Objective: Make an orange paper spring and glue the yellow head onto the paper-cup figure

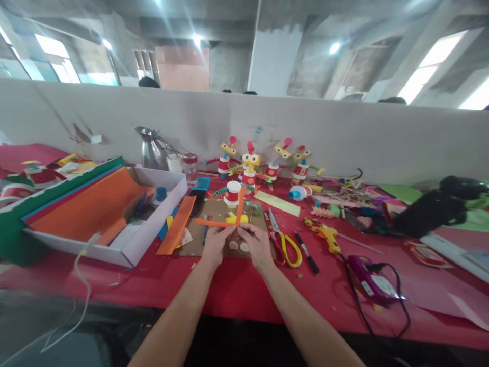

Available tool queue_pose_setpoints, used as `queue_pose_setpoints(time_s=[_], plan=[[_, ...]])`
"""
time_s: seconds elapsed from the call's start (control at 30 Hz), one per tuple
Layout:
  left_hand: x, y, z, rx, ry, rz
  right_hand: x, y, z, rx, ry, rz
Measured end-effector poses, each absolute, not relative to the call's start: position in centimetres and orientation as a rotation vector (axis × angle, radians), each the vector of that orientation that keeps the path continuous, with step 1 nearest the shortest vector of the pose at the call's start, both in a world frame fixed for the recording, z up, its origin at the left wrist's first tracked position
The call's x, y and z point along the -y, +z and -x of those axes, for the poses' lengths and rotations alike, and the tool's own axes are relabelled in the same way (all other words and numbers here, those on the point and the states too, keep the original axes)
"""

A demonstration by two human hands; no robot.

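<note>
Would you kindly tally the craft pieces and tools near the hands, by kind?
Paper-cup robot figures: 5, four by the wall and one nearer
Orange paper strips held crossed in both hands: 2
Yellow-handled scissors: 1
Black marker: 1
Total: 9
</note>
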State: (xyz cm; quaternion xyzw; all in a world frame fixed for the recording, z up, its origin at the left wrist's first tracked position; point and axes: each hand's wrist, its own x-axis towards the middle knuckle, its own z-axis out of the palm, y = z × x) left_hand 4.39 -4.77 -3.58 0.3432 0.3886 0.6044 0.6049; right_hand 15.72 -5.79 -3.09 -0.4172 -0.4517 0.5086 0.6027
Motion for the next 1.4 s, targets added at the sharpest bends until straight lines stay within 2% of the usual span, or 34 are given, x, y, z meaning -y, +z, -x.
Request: queue_pose_setpoints(time_s=[0.5,0.9,1.4], plan=[[4.0,-4.7,-4.4,-0.811,1.368,-0.879,5.3,-3.5,-16.1,1.084,1.117,0.948],[4.5,-3.8,-4.3,-0.83,1.283,-0.887,4.7,-4.0,-16.4,1.008,1.167,0.959],[4.3,-3.5,-3.9,-0.784,1.181,-0.599,4.9,-3.2,-16.5,0.856,1.32,0.905]])
